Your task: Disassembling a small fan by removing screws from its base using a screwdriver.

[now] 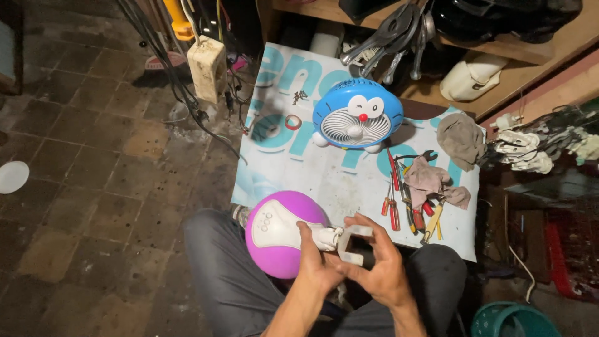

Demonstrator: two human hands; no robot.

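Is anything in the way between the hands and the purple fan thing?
No. Both hands already touch it: the left hand grips the white neck of the purple fan housing, and the right hand holds the white U-shaped bracket at its end. The blue cartoon fan and screwdrivers lie apart on the mat.

We sit on a dim, stained tiled floor (93, 156); wooden shelves (518, 68) run along the top right corner.

Both hands grip a purple fan's (281, 240) white, seemingly U-shaped stand (350, 243).
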